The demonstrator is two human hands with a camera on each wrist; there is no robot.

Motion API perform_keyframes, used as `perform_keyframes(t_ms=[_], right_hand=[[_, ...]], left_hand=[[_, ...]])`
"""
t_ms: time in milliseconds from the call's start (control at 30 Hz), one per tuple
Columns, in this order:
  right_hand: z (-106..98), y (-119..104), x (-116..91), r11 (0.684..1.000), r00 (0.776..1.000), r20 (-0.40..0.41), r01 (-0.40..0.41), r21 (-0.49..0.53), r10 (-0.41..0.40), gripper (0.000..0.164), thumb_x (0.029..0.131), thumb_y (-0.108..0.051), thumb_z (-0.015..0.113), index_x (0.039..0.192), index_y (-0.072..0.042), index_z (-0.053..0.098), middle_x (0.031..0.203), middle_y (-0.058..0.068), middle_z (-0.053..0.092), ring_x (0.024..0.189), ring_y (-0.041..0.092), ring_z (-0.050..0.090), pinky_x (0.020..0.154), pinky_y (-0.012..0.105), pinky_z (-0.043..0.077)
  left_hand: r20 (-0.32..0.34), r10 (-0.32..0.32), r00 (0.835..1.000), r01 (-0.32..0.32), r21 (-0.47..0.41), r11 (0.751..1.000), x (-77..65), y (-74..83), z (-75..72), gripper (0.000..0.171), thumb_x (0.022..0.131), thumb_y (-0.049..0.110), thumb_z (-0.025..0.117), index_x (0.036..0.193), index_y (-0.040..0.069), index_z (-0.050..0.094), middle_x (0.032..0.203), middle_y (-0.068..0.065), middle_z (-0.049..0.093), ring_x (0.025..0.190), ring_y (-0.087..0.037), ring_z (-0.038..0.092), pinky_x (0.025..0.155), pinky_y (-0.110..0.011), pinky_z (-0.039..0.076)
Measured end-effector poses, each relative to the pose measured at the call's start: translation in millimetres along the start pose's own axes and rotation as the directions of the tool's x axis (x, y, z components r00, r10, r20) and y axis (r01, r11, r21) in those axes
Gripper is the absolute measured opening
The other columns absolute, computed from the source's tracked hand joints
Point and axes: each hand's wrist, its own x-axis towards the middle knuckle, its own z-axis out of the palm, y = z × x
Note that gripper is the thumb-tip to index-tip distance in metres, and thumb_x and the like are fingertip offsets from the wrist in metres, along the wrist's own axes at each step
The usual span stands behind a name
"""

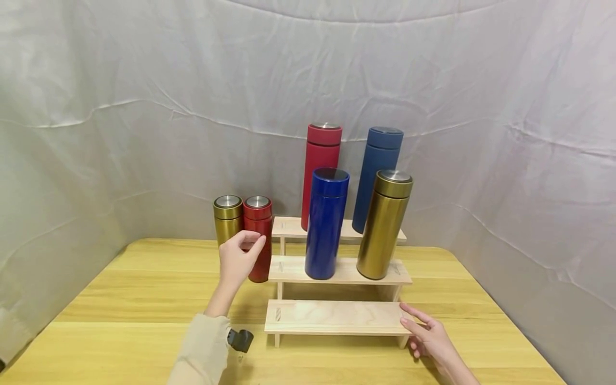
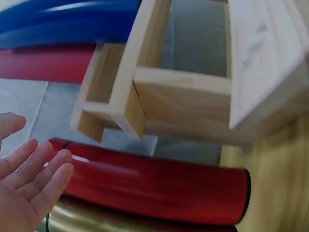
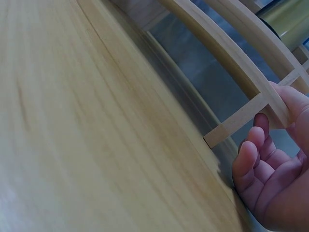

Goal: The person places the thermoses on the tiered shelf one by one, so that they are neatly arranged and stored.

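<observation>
My left hand point(image 1: 239, 262) is in front of a shiny red thermos bottle point(image 1: 259, 215), its fingers loosely bent with nothing between them. In the left wrist view the fingertips overlap the top end of that red bottle point(image 2: 159, 181). At the right end of a three-step wooden display rack point(image 1: 332, 316), my right hand point(image 1: 430, 337) grips the lowest step, thumb on top. The right wrist view shows the other fingers curled beside the rack's leg point(image 3: 236, 121). A glossy blue bottle point(image 1: 327, 230) and a gold bottle point(image 1: 385, 230) stand on the middle step.
On the top step stand a matte red bottle point(image 1: 321, 155) and a matte blue bottle point(image 1: 382, 155). A second gold bottle point(image 1: 228, 222) stands left of the shiny red one on the wooden table point(image 1: 120, 321). Grey cloth point(image 1: 192, 80) hangs behind.
</observation>
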Motion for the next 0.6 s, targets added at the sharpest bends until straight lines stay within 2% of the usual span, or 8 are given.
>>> perform_keyframes(t_ms=[133, 300, 600], right_hand=[[0, 0, 0, 1.000, 1.000, 0.001, 0.006, 0.007, -0.006, 0.029, 0.085, -0.020, 0.061, 0.095, -0.047, 0.061, 0.055, 0.000, 0.052, 0.043, 0.007, 0.046, 0.039, 0.020, 0.042], [1, -2, 0, 1.000, 1.000, 0.004, 0.009, 0.017, -0.009, 0.028, 0.085, -0.019, 0.061, 0.096, -0.045, 0.062, 0.054, 0.002, 0.052, 0.042, 0.007, 0.046, 0.038, 0.020, 0.042], [0, -1, -1, 1.000, 1.000, 0.000, -0.008, 0.011, 0.008, 0.028, 0.085, -0.019, 0.061, 0.095, -0.046, 0.061, 0.054, 0.001, 0.052, 0.042, 0.008, 0.046, 0.038, 0.020, 0.042]], left_hand=[[-0.044, -0.020, 0.999, 0.020, -0.013, 1.000, 0.2, -8.3, -6.2, 0.015, 0.077, 0.011, 0.069, 0.085, -0.001, 0.066, 0.078, -0.009, 0.066, 0.066, -0.020, 0.061, 0.061, -0.021, 0.047], [-0.104, -0.035, 0.994, 0.037, 0.013, 0.999, 3.1, -18.2, -14.9, 0.018, 0.076, 0.012, 0.070, 0.087, -0.002, 0.065, 0.081, -0.011, 0.066, 0.066, -0.019, 0.060, 0.061, -0.017, 0.045], [-0.189, -0.082, 0.978, 0.090, 0.031, 0.995, 8.1, -29.8, -27.4, 0.022, 0.075, 0.011, 0.071, 0.089, -0.004, 0.064, 0.083, -0.013, 0.066, 0.067, -0.017, 0.057, 0.061, -0.019, 0.044]])
